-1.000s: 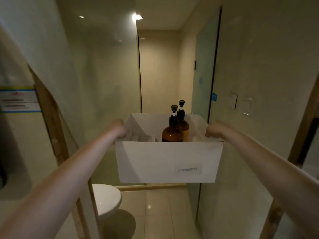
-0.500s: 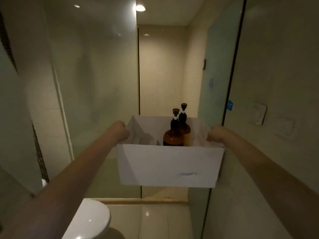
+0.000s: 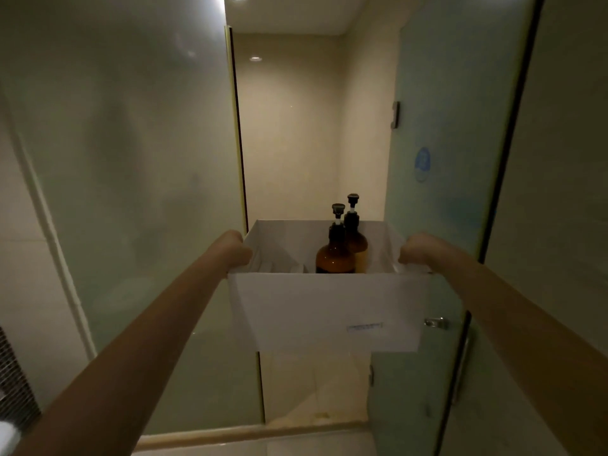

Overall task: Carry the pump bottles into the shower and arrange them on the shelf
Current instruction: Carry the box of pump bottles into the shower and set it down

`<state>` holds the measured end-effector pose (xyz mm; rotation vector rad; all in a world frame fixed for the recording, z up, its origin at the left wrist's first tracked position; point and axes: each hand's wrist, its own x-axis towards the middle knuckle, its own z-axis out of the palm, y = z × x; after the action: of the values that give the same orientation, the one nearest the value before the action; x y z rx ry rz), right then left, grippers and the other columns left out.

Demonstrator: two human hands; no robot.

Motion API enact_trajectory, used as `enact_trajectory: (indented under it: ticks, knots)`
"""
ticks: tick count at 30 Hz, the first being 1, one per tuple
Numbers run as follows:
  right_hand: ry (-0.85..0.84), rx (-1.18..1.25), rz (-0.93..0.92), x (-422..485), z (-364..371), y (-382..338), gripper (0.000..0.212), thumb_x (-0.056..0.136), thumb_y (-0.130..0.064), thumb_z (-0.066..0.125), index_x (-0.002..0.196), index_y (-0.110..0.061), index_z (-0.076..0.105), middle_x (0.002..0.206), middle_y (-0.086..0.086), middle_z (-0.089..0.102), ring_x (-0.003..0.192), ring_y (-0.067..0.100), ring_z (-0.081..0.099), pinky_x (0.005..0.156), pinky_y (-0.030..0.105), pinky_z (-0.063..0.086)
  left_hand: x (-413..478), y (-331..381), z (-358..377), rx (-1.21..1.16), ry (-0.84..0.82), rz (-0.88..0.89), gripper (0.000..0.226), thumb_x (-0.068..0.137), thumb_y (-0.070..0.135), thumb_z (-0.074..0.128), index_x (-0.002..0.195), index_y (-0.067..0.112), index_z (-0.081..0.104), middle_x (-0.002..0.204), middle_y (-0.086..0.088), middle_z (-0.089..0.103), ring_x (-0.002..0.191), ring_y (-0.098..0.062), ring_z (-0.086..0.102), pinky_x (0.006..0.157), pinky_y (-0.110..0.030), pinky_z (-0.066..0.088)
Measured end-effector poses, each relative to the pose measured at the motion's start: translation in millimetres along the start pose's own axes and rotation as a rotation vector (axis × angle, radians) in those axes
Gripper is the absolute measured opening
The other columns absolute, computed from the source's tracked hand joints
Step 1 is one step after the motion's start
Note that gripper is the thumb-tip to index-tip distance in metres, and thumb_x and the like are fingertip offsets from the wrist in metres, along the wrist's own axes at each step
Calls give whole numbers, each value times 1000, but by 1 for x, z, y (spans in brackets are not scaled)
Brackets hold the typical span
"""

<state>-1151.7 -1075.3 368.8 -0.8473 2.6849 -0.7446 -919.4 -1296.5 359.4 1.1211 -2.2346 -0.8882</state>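
A single head-worn view looks forward and slightly down along both outstretched forearms, facing the open shower doorway between glass panels, with the held white box close at centre.

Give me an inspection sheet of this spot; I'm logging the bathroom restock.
Surface: no shelf in view.
Job's things: two amber pump bottles with black pumps, front and back, upright in white cardboard box.
Clutter: pale items in the box's left part, unclear.
Grippers: left hand and right hand grip the box's side rims.
Cables: nothing seen.
Surroundings: frosted glass shower door open, raised threshold below.
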Motion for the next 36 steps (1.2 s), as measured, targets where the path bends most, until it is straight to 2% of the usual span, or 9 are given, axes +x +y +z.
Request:
enact_trajectory:
  ticks: [4,7,11,14,17,20,29,33,36]
  knots:
    - [-1,33,3,69,9,-13,31,88,3,51,116,14,54,121,31,55,78,30,53,47,28,41,70,-5,18,-4,-7,2,23,74,-12,47,55,2,48,58,-11,44,52,-19,43,48,-25,30]
    - [-11,43,0,127,18,-23,30,88,4,50,116,16,54,110,29,56,71,30,53,47,26,38,123,-9,32,-8,-12,0,15,67,-5,53,56,4,47,59,-9,44,52,-18,42,48,-24,29]
    - [-32,54,-3,201,26,-34,29,86,6,52,113,17,55,92,22,51,53,22,45,44,22,32,201,-15,51,30,16,-9,19,76,-10,49,63,5,47,67,-12,46,63,-23,46,51,-25,30]
    - [-48,27,-7,257,29,-45,30,86,6,53,112,19,55,92,21,51,58,24,48,34,19,33,257,-17,63,46,34,-9,8,74,-9,50,73,-2,53,66,-11,46,59,-21,44,50,-24,29]
    - [-39,34,-14,307,29,-58,29,86,7,53,112,21,53,93,22,49,66,28,51,20,11,25,308,-20,73,32,30,-9,8,73,-10,50,75,-4,55,64,-11,45,55,-20,41,50,-23,27]
    - [-32,46,6,352,31,-70,30,87,6,54,114,19,53,95,23,49,74,28,51,26,17,33,359,-22,80,56,31,-14,17,73,-9,52,61,3,49,63,-10,43,59,-22,42,50,-23,26]
    - [9,26,58,470,45,-97,30,88,1,53,114,15,55,97,21,50,83,30,53,44,25,33,497,-22,108,34,-27,23,19,74,-7,51,61,5,47,64,-12,46,63,-25,47,51,-26,32]
    - [17,73,75,520,49,-110,27,87,4,51,111,17,55,98,25,50,84,33,53,45,26,35,551,-18,118,47,-41,45,23,75,-9,49,57,4,44,59,-10,42,52,-20,41,42,-22,30]
    - [22,92,77,551,50,-114,17,87,4,52,100,13,57,95,24,50,81,33,52,45,26,34,586,-8,123,43,-44,88,26,75,-10,48,54,4,43,57,-9,40,49,-19,38,26,-13,24]
